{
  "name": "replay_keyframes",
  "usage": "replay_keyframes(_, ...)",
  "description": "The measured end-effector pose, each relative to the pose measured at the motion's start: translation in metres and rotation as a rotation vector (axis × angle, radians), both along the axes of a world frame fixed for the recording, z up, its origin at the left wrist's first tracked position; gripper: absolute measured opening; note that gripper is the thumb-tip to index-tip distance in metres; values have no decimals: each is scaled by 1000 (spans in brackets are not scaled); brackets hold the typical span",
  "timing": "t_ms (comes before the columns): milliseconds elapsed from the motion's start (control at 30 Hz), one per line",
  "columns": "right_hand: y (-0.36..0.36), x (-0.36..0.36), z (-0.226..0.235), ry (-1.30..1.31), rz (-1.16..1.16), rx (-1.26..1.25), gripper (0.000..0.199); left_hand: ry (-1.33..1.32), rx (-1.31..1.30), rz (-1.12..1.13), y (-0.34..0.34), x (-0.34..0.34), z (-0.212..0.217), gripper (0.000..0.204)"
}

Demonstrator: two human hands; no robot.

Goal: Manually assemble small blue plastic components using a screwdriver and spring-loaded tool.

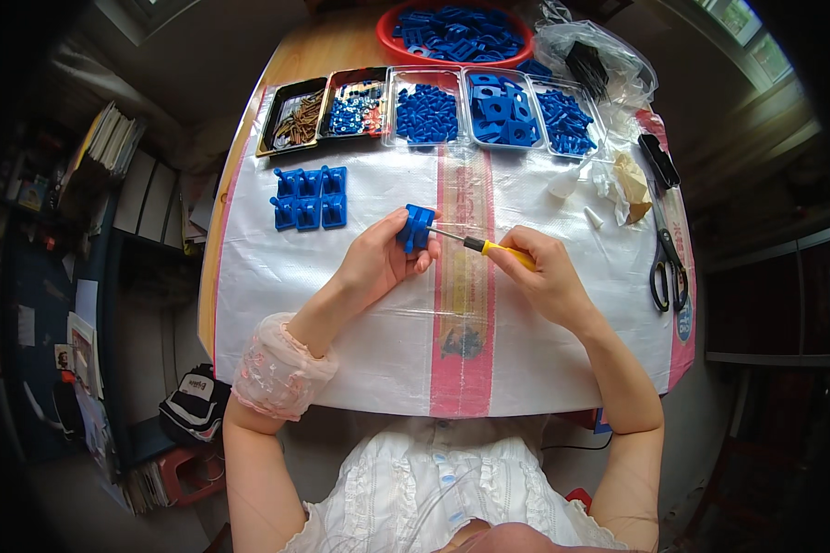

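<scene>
My left hand holds a small blue plastic part upright above the middle of the table, fingers wrapped round it. In my right hand is a screwdriver with a yellow and black handle. Its metal shaft points left and the tip meets the right side of the blue part; whether a screw sits there is too small to tell. Left of my left hand, several similar blue assemblies with pegs stand in a tight block on the white sheet.
Along the far side stand trays of screws, small metal nuts, blue pegs, blue square plates and more blue pieces. Behind them is a red basin of blue parts. Black scissors and a white nozzle lie right.
</scene>
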State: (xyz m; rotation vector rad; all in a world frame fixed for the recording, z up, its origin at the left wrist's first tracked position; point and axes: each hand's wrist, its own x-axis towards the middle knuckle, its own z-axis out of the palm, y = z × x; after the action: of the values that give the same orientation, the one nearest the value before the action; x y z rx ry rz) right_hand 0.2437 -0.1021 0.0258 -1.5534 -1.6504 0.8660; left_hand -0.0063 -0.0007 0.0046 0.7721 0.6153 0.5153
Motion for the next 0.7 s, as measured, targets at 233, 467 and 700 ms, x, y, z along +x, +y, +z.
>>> replay_keyframes(233, -1, -5, -8, 62, -7, 97, 24, -30, 16, -6, 0, 3, 0, 49)
replay_keyframes(467, -2, -6, 9, -85, -8, 97, 22, -32, -15, 3, 1, 0, -4, 51)
replay_keyframes(700, -1, -8, 1, -173, -18, 284, 18, -13, -2, 10, -1, 1, -1, 51)
